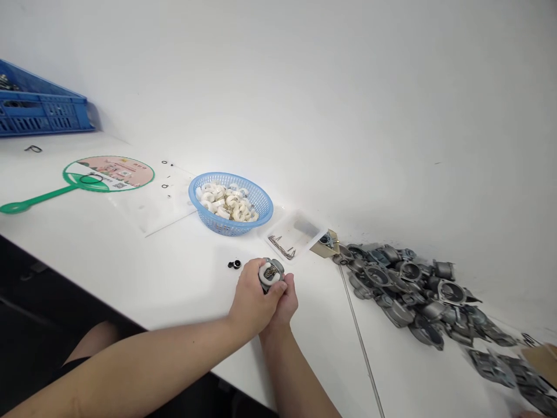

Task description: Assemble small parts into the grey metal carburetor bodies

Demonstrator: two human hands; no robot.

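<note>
While gripped by the left hand (255, 296) and right hand (285, 305), one metal part (272, 274) sits low center.
Both close snugly around it, left over right.

hands (256, 299): 2 | held casting (272, 274): 1 | basket (261, 200): 1 | crate (43, 119): 1 | fan (108, 173): 1 | black rings (234, 265): 2

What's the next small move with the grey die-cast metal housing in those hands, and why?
Probably steady the grey die-cast metal housing in the right hand and reach with the left hand for the small black round parts: both hands grip the housing, and those parts lie just beyond the left hand.
</note>
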